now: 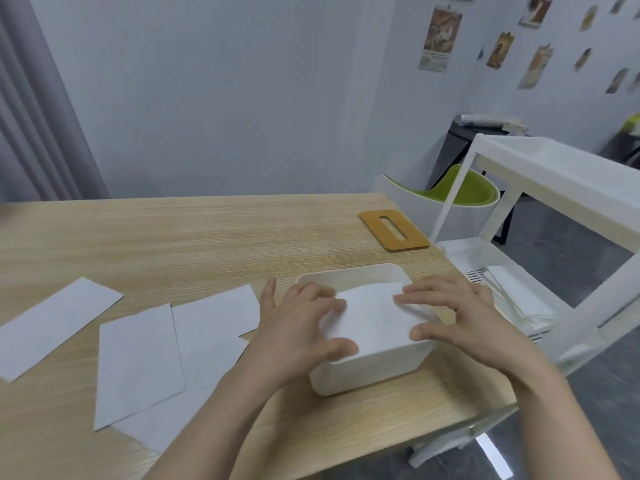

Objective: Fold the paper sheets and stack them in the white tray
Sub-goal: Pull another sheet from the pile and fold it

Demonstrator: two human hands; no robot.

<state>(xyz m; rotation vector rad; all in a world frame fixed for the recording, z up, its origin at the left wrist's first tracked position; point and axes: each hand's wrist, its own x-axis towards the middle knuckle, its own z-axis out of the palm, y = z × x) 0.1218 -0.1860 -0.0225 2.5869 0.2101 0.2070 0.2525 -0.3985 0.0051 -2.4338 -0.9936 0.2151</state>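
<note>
While two hands (377, 323) press one folded sheet (375, 322), white tray (374, 370) (one), four loose sheets (138, 362)

No text can be read; the wall posters (439, 38) are too blurred.

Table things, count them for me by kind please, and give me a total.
Paper sheets lying flat on the table: 4
Folded paper in the tray: 1
White tray: 1
Wooden slotted lid: 1
Total: 7
</note>
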